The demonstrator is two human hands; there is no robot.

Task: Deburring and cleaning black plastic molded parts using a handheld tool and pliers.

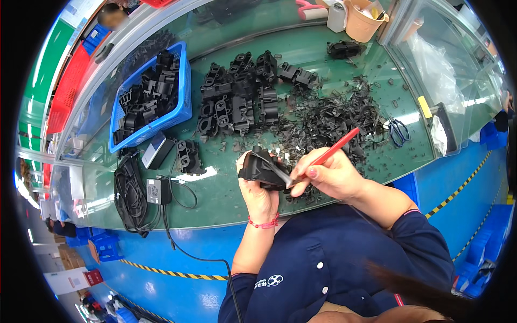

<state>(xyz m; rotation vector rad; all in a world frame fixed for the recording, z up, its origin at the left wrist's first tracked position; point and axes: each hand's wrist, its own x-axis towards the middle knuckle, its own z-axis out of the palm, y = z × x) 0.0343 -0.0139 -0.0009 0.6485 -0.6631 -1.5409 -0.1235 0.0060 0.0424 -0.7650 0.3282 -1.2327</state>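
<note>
My left hand (260, 202) is closed around a black moulded plastic part (259, 168), holding it up at the near edge of the green table. My right hand (335, 175) grips a slim red-handled tool (340, 144), whose handle slants up to the right. A grey, metal-looking end of it reaches over the part; its exact kind is not clear. Just beyond my hands lies a heap of black plastic scraps (344, 116). Farther left, several similar black parts (234, 110) stand grouped together. A single one (188, 157) lies left of my left hand.
A blue basket (186, 89) full of black parts stands at left. Near it are a small white-and-black box (157, 151), a power adapter (158, 191) and coiled black cable (129, 194). Scissors (399, 133) lie right; a tan bucket (360, 27) and white bottle (336, 18) stand far back.
</note>
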